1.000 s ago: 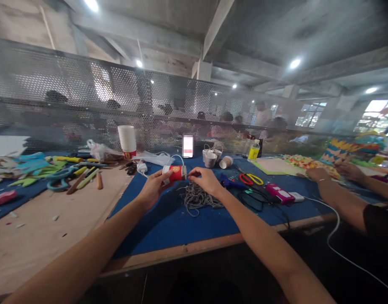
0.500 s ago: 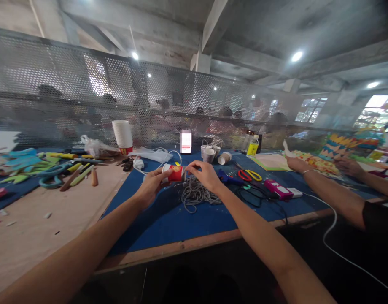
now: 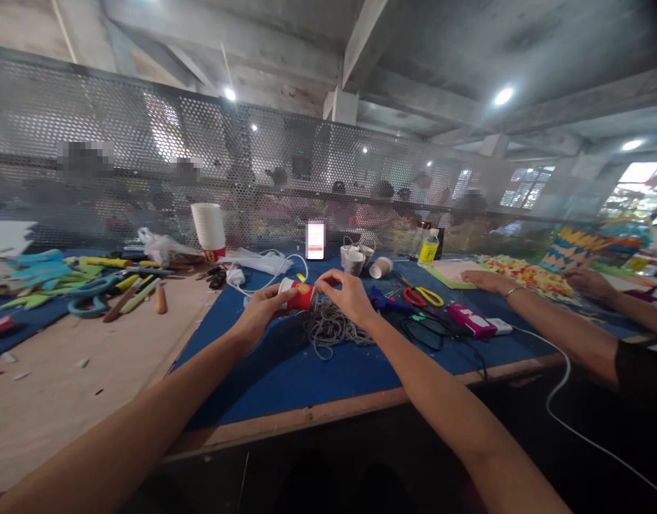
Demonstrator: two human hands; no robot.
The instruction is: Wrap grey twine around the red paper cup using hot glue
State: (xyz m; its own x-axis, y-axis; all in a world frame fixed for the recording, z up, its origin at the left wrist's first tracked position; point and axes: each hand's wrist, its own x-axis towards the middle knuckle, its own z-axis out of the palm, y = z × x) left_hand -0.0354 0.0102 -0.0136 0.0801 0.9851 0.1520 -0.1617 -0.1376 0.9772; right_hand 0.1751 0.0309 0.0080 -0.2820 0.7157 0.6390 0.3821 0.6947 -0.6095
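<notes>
My left hand point(image 3: 264, 312) is closed around a red and white paper cup point(image 3: 301, 296), held on its side above the blue table mat. At the cup's right end, my right hand point(image 3: 343, 291) pinches thumb and fingertips together on what looks like grey cord; the strand itself is hard to make out. A narrow grey band shows along that end of the cup. Directly below lies a loose heap of grey cord point(image 3: 333, 330). Behind it stand cord-wrapped cups point(image 3: 354, 260), and another wrapped cup point(image 3: 380, 268) lies on its side.
Left are a stack of white cups point(image 3: 208, 227), blue-handled scissors point(image 3: 87, 296) and wooden-handled tools point(image 3: 161, 298). A phone point(image 3: 315, 240) stands upright behind. Right are a blue glue gun point(image 3: 387, 300), red-yellow scissors point(image 3: 423, 296), a magenta box point(image 3: 470, 320), a bottle point(image 3: 428, 248) and a co-worker's arms point(image 3: 553, 318).
The cup in my left hand has shifted slightly right and turned a little. My right hand keeps its pinch at the cup's end. The co-worker's nearer hand has lowered to the table.
</notes>
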